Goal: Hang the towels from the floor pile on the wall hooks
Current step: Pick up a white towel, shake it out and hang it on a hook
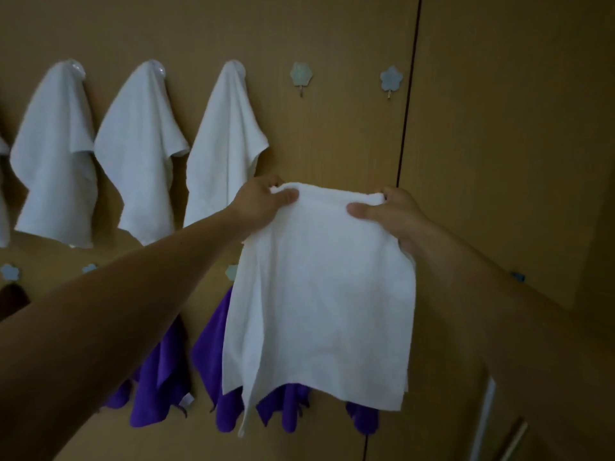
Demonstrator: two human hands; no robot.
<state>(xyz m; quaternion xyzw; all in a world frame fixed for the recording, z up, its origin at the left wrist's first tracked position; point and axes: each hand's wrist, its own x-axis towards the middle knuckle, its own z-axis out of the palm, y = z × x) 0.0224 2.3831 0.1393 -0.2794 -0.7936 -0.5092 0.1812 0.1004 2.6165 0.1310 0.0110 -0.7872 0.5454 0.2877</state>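
Head: two hands (pixel 263 204) (pixel 396 211) hold one towel (pixel 319 294) under two bare hooks (pixel 301 76) (pixel 391 79).

You stand in a dim indoor room, facing a tan wood-grain panel wall (pixel 332 34) split by a dark vertical seam (pixel 407 94), much like cupboard doors. Pale flower-shaped stick-on hooks (pixel 301 74) run across it in two rows. Small white terry towels (pixel 56 154) hang from the upper row and purple microfibre cloths (pixel 159 377) from the lower. It reads as a household or nursery washing corner; you cannot tell which.
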